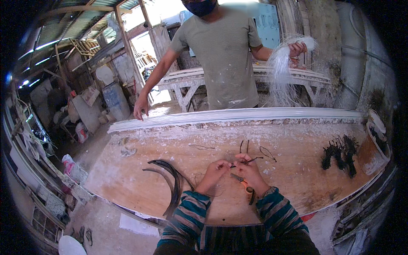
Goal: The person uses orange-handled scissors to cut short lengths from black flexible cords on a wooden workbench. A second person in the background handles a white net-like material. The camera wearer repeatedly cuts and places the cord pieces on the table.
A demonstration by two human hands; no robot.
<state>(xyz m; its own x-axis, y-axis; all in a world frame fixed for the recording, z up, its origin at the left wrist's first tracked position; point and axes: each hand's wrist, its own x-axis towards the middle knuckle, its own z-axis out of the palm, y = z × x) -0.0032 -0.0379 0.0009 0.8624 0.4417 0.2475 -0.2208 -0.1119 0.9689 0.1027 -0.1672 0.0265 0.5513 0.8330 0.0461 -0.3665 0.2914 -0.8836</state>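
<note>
My left hand (217, 171) and my right hand (248, 171) meet above the wooden board, fingertips pinched together. Between them runs a thin dark cord (256, 159), one end sticking out to the right past my right fingers. Under my right hand lies an orange-handled cutting tool (243, 182), its exact kind partly hidden. A small dark piece (252, 197) rests beside it. Curved black strips (173, 180) lie left of my left hand. Thin dark cord loops (267, 154) are on the board just beyond my hands, with another loop (202, 147) farther left.
Black tied bundles (342, 154) lie at the right, beside a dirty tan container (370, 152) holding dark material. A long white-coated rail (238, 114) edges the board's far side. Behind it stands another person (227, 55), one hand gripping white fibres (285, 70), the other near the rail.
</note>
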